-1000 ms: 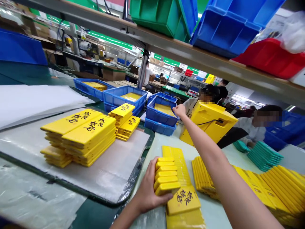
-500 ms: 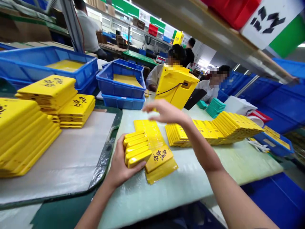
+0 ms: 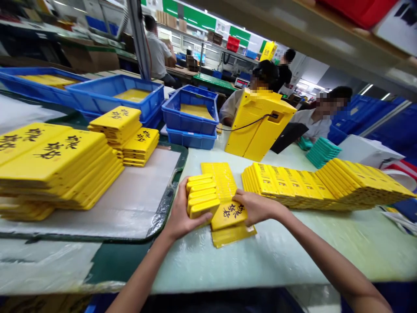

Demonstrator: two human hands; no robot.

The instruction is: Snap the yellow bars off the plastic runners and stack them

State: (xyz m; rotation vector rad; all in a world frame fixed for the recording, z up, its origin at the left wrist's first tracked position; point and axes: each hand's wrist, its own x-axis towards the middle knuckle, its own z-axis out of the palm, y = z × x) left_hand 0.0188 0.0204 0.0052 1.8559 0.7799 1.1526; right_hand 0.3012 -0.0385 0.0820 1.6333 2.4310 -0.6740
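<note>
Yellow slabs (image 3: 199, 196) sit stacked edge-up in the left hand (image 3: 184, 213), fingers (image 3: 197, 221) curled round them, firm grip. Right hand (image 3: 257, 207) open, fingers (image 3: 240, 197) flat on a printed slab (image 3: 229, 216), not closed on it. That slab lies on a plain slab (image 3: 233, 237), with a fanned run (image 3: 219, 180) just behind. Right of the hands: long overlapped row (image 3: 325, 184), loose, not piled. Left: squared piles (image 3: 55, 165) on a grey sheet in a tray (image 3: 172, 184). Blue crates (image 3: 190, 115) beyond, yellow layers inside. Surface: glossy pale green mat (image 3: 276, 256). Room: long factory floor, a co-worker (image 3: 317, 121) at the bench, a big yellow case (image 3: 259, 124) upright nearby, teal stack (image 3: 322, 152) further right.
</note>
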